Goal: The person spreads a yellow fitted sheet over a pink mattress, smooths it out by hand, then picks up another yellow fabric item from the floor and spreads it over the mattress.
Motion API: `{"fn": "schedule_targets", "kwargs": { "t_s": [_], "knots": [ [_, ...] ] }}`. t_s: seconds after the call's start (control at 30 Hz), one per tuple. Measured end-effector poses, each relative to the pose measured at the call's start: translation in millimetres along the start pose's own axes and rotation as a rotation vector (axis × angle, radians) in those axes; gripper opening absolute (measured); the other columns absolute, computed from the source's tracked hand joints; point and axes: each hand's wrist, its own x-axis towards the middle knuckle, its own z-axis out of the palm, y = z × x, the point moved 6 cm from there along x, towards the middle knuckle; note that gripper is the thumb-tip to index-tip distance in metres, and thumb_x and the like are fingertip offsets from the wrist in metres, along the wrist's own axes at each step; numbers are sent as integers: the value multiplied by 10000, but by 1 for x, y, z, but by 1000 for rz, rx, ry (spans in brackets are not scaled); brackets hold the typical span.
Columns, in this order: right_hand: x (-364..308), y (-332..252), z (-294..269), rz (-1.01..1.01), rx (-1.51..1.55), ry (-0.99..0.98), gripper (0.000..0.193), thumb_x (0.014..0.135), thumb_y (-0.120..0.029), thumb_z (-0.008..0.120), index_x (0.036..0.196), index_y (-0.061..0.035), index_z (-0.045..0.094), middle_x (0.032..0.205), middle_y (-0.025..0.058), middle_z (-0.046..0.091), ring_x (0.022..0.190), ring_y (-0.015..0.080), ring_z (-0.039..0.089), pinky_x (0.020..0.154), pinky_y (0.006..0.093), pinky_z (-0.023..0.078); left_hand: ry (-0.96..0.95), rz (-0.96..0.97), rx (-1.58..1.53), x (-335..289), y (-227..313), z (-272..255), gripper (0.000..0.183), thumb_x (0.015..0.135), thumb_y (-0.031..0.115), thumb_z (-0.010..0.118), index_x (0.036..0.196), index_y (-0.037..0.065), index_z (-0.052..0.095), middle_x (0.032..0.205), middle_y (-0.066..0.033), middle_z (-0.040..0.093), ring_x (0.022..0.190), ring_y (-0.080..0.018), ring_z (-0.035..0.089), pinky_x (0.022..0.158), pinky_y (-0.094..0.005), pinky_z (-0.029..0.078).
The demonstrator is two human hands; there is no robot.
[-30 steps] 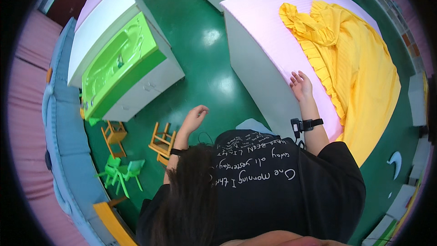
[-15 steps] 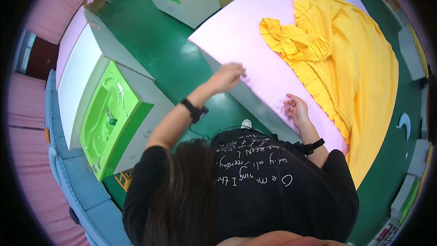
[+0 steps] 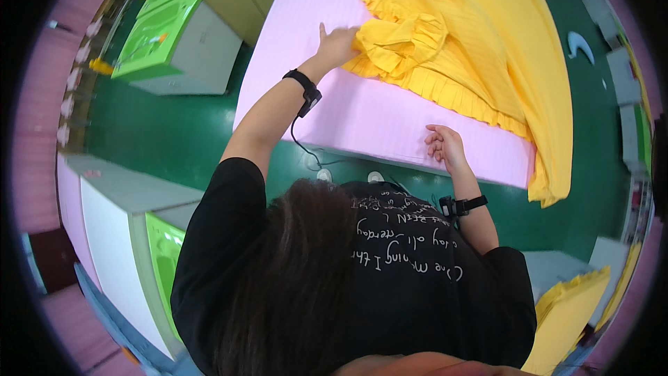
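Note:
A yellow ruffled bed cover (image 3: 480, 28) lies heaped and creased over a bed with a pale pink striped sheet (image 3: 296, 35). One ruffled corner is bunched up at the cover's left end. My left hand (image 3: 337, 47) reaches over the bed to that corner; its fingertips meet the yellow ruffle while the thumb sticks out apart, and no grip on the cloth shows. Over the bed's near edge hovers my right hand (image 3: 445, 146), empty, with loosely bent, parted fingers. Both wrists carry black straps with small devices.
A green-topped play sink cabinet (image 3: 198, 35) stands beyond the bed's left side, another green basin unit (image 3: 163, 244) at the lower left. Another yellow ruffled cloth (image 3: 570, 306) is at the lower right. A cable (image 3: 300, 143) hangs from my left wrist device.
My left hand has moved from the bed's edge to the bunched yellow corner. The view has turned left, and my body now faces the bed more squarely. My right hand stays empty.

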Motion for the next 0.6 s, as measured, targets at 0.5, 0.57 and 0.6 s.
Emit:
{"fn": "schedule_targets", "kwargs": {
  "t_s": [0.5,0.57,0.6],
  "knots": [
    [-7,44,-24,-274,-14,652,293,878,-190,447,1098,1,477,716,121,584,426,172,530,349,248,399,489,-702,-1581,-200,-257,-81,364,913,197,333,1190,-24,416,1161,-146,510,1036,-266,524,880,-394,431],
    [-22,41,-6,-238,-15,640,321,879,-207,448,1134,-12,447,842,133,597,635,221,599,512,301,490,455,-546,-1494,-239,-263,-60,351,884,189,432,1154,-33,464,1135,-116,531,998,-206,537,840,-339,444],
    [-27,45,-7,-367,160,685,340,877,-228,454,1145,-19,438,924,124,586,788,232,578,635,328,484,438,-621,-1489,-250,-264,-45,364,885,211,444,1153,-35,466,1127,-116,537,990,-205,543,833,-336,447]
  ]
}}
